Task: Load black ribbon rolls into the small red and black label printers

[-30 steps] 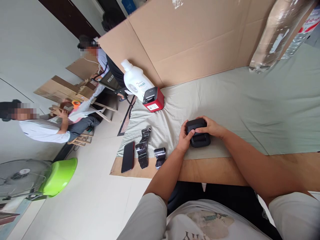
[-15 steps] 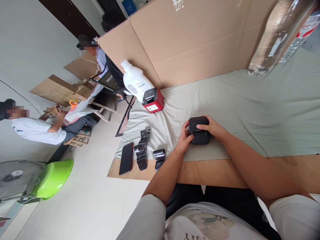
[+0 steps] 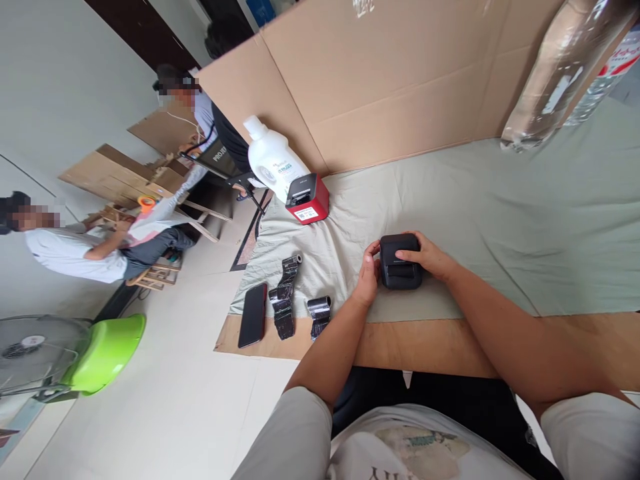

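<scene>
A small black portable printer (image 3: 399, 245) with rounded corners rests on the cloth in front of me, its cover closed. My right hand (image 3: 431, 258) grips its right side, thumb laid across the top. Against the left side, my left hand (image 3: 369, 273) holds it with curled fingers, the thumb pointing up near the edge; some fingertips are hidden. To the left lie a partly unrolled roll of shiny black film (image 3: 284, 297) and a shorter black roll (image 3: 319, 313), close to my left forearm. A dark phone (image 3: 253, 315) is beside them.
A red and black printer (image 3: 309, 199) stands before a white jug (image 3: 275, 157). Upright cardboard (image 3: 400, 80) borders the table's back. At the far right are a wrapped package (image 3: 555, 83) and bottles (image 3: 600, 87). Two people sit working at left, beyond a green basin (image 3: 113, 353) and fan (image 3: 37, 353).
The front part of the black printer has been swung shut against its body. My left thumb has lifted off the front; my right hand keeps its hold.
</scene>
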Tool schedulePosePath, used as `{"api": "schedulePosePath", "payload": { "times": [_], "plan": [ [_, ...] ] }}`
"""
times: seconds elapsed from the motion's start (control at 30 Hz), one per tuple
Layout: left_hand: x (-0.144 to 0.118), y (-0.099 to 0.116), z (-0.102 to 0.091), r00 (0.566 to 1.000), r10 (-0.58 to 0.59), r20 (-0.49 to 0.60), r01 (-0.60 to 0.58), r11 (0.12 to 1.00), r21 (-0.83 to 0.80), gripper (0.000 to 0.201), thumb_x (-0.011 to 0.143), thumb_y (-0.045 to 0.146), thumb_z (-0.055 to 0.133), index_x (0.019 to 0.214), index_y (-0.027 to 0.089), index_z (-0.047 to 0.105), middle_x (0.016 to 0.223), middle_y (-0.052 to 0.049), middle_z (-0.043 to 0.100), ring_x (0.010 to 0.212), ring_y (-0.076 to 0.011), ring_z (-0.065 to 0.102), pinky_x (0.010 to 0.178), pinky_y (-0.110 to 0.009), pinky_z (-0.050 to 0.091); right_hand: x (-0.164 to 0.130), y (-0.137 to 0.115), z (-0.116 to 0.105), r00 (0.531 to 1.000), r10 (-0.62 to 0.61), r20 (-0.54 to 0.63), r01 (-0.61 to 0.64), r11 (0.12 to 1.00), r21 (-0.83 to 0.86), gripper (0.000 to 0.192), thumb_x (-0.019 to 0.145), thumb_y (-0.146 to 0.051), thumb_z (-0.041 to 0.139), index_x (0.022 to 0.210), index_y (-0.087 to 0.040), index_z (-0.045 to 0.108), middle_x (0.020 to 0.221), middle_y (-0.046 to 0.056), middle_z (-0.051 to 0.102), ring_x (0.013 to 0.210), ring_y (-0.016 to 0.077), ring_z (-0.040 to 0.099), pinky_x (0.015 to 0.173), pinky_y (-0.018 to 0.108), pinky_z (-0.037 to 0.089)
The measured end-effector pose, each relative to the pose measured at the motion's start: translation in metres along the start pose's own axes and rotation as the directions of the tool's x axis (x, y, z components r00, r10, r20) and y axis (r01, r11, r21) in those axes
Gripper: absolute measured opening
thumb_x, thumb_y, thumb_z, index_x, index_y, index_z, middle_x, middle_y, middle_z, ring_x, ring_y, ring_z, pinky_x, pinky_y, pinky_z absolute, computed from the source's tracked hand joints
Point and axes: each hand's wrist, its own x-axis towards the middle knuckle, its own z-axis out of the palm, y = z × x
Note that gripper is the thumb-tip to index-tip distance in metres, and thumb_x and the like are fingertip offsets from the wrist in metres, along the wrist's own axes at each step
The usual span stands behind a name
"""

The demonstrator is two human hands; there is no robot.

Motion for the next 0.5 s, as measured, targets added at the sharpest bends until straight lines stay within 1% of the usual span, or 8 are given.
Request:
{"api": "schedulePosePath", "payload": {
  "times": [0.13, 0.17, 0.23, 0.37, 0.5],
  "plan": [
    [0.0003, 0.0018, -0.0020, 0.999, 0.000, 0.053, -0.003, 0.998, 0.058, 0.079, 0.077, 0.067, 0.071, 0.140, 0.028, 0.045, 0.141, -0.010, 0.052, 0.122, -0.0256, 0.056, 0.107, -0.042, 0.044, -0.0010, -0.0010, 0.0002, 1.000, 0.001, 0.000, -0.001, 1.000, -0.001, 0.074, 0.061, -0.051, 0.086, 0.122, -0.024, 0.054, 0.126, 0.009, 0.065, 0.121, 0.0283, 0.059, 0.107, 0.048, 0.048],
    [0.0006, 0.0015, -0.0029, 0.998, -0.001, 0.068, -0.003, 0.998, 0.056, 0.080, 0.076, 0.064, 0.074, 0.141, 0.028, 0.044, 0.141, -0.010, 0.052, 0.121, -0.0251, 0.056, 0.107, -0.042, 0.044, -0.0010, -0.0010, 0.0005, 1.000, -0.002, 0.001, 0.002, 1.000, -0.002, 0.075, 0.062, -0.052, 0.086, 0.124, -0.024, 0.054, 0.127, 0.009, 0.064, 0.121, 0.0282, 0.059, 0.108, 0.048, 0.048],
    [0.0016, -0.0006, -0.0049, 0.997, -0.008, 0.070, 0.006, 1.000, 0.029, 0.079, 0.076, 0.062, 0.074, 0.141, 0.028, 0.043, 0.139, -0.010, 0.052, 0.119, -0.0244, 0.057, 0.106, -0.042, 0.044, -0.0006, -0.0005, 0.0014, 1.000, -0.004, -0.014, 0.004, 1.000, -0.011, 0.079, 0.064, -0.055, 0.083, 0.129, -0.024, 0.051, 0.128, 0.009, 0.062, 0.122, 0.0278, 0.058, 0.109, 0.047, 0.046],
    [0.0039, -0.0055, -0.0073, 0.999, -0.045, 0.018, 0.046, 0.998, -0.032, 0.075, 0.078, 0.063, 0.072, 0.138, 0.027, 0.044, 0.133, -0.009, 0.054, 0.121, -0.0235, 0.055, 0.106, -0.041, 0.042, 0.0012, 0.0027, 0.0042, 0.997, -0.030, -0.074, 0.026, 0.998, -0.052, 0.088, 0.073, -0.063, 0.073, 0.143, -0.024, 0.038, 0.125, 0.011, 0.061, 0.119, 0.0272, 0.059, 0.112, 0.049, 0.043],
    [0.0030, -0.0017, -0.0044, 0.997, -0.073, 0.009, 0.074, 0.997, -0.024, 0.083, 0.066, 0.056, 0.085, 0.135, 0.028, 0.046, 0.133, -0.009, 0.052, 0.109, -0.0200, 0.059, 0.101, -0.040, 0.045, 0.0028, 0.0064, 0.0055, 0.992, -0.088, -0.085, 0.081, 0.993, -0.089, 0.086, 0.074, -0.062, 0.072, 0.144, -0.027, 0.036, 0.129, 0.010, 0.058, 0.124, 0.0274, 0.056, 0.115, 0.051, 0.040]
  ]
}}
